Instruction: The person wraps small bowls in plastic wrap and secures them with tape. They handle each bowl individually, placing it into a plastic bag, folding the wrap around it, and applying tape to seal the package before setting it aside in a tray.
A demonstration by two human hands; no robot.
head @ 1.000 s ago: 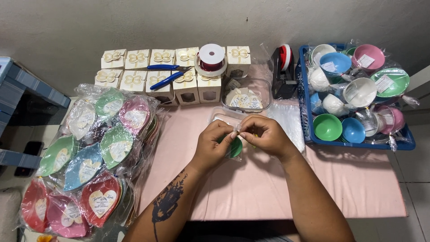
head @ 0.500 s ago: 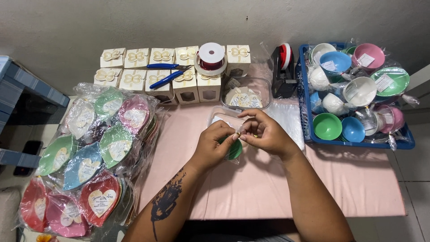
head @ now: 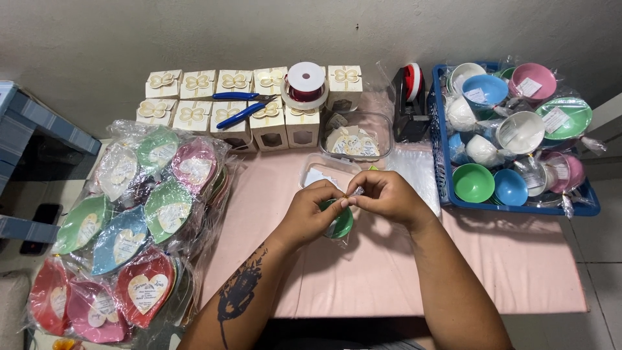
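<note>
My left hand (head: 313,212) and my right hand (head: 383,196) meet over the middle of the pink table cloth (head: 363,272). Together they hold a small green bowl (head: 339,224) wrapped in clear plastic. The fingertips of both hands pinch the gathered top of the wrap, where a thin gold tie shows. The bowl hangs just under my left palm, mostly hidden by the fingers.
Wrapped heart-shaped dishes (head: 129,220) are piled on the left. Small cream boxes (head: 233,107) with blue pliers (head: 241,115) and a red ribbon spool (head: 305,84) line the back. A clear tub of tags (head: 353,139), a tape dispenser (head: 409,104) and a blue basket (head: 447,168) of bowls stand at the right.
Both hands have stayed over the same spot; the fingers have shifted slightly on the top of the wrap, and the green bowl sits a little lower under my left hand.
</note>
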